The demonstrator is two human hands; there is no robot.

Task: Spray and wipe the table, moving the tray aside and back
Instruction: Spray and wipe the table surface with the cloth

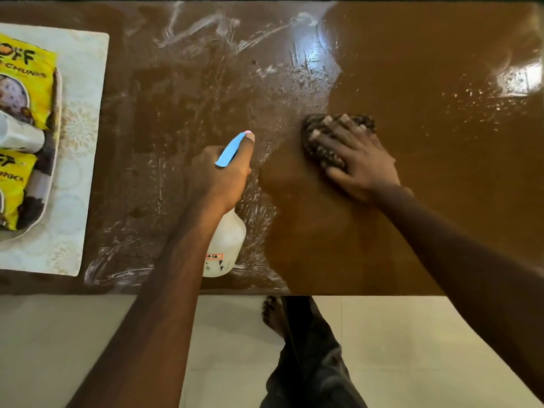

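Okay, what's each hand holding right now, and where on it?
The left hand grips the spray bottle by its neck under the blue trigger. The right hand presses flat on top of the dark cloth on the table.

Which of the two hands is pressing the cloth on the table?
The right hand: it lies flat on the dark cloth on the table. The left hand grips the spray bottle instead.

table (426, 69) open right and centre; tray (54, 160) on mat (85, 142) blocks far left, contents perhaps packets.
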